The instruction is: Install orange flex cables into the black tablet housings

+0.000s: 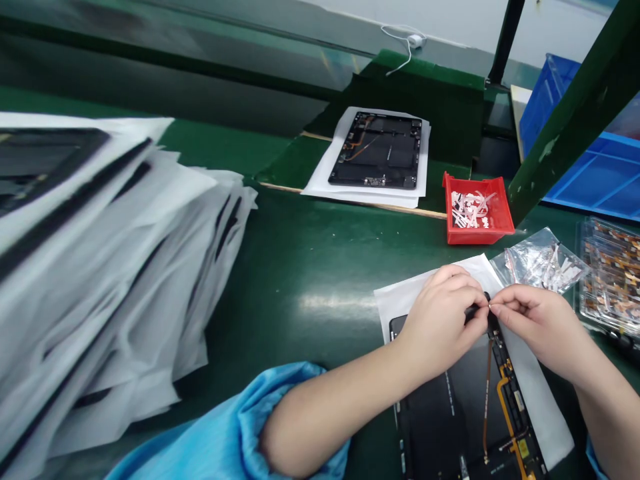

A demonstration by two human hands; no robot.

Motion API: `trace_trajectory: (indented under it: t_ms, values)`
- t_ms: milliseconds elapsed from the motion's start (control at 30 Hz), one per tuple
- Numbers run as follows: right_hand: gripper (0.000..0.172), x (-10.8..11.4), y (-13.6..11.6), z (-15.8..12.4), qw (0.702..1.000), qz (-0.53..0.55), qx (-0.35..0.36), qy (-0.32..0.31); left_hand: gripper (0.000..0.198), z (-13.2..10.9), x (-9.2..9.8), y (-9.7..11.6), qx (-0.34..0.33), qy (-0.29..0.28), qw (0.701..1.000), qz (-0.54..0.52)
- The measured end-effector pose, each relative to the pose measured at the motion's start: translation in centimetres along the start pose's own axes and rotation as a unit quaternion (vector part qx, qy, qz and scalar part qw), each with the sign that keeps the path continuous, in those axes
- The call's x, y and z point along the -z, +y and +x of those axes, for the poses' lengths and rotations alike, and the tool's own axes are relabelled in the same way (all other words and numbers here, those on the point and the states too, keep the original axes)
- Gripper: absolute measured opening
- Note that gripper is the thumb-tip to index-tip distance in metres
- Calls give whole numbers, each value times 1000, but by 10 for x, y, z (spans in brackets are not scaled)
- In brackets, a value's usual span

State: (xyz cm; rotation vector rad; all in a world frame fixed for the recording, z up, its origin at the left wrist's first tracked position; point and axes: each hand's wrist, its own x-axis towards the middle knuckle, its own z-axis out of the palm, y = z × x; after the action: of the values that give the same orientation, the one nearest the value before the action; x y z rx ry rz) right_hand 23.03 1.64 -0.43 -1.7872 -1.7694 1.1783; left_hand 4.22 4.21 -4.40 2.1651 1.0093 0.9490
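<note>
An opened tablet housing (470, 393), black inside with orange flex cables along its right side, lies on white sheet (540, 400) in front of me. My left hand (445, 313) reaches over its upper part, closed, with thumb and fingers pinched at the top right corner. A bit of something black shows between those fingers; I cannot make out what it is. From the right, my right hand (540, 323) meets it at the same corner, thumb and forefinger pinched on something too small to name. The fingertips of both hands nearly touch.
A red bin (480, 237) holds small white strips. Beside it lie a clear bag (543, 263) of small parts and clear trays (610, 273) of flex cables. Another opened tablet (380, 150) rests behind. Sheet-wrapped panels (150, 267) stack at left; a green post (565, 113) and blue crate (600, 167) stand right.
</note>
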Motion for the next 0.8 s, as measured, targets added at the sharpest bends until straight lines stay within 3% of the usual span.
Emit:
trace_trajectory:
  t_ms: [233,533,800]
  values:
    - [19,2,0,0,998,43,-41,24,11,0,-2,-2,-26,15,999,42]
    - [29,0,-7,3,989,116,-86,-22,18,-2,-2,-1,-112,69,980,149]
    - [35,-4,-5,5,981,158,-107,-30,21,-3,1,1,-156,46,964,211]
